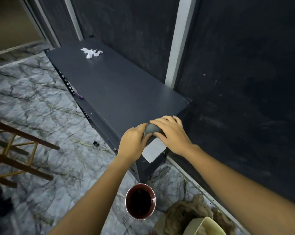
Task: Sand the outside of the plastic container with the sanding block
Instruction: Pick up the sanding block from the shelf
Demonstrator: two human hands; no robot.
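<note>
Fingers (162,123) of the right hand (171,134) curl over a rounded grey object (151,128) at the near corner of the dark table (119,92), and the left hand (134,141) closes on the same object from the other side, its fingers bent round the near end. What the grey thing is cannot be told for sure (it may be the sanding block, or the container itself seen side-on); no clear plastic container shows between the hands. A dark red pot (140,200) stands open on the floor below the table corner, and a pale tub (206,226) sits at the lower edge beside a heap of brown cloth (182,212); either could be the piece to sand.

My reading is that the work is at the gripping stage, with rubbing either just under way or about to start. Next, one hand should steady the piece while the other drives the block along its outer wall.

Both hands sit right at the table's corner, so a slip could send the object off the edge. Open tabletop stretches away toward a scrap of crumpled white tissue (91,52) far off, and the wall (236,82) closes in on the right.
</note>
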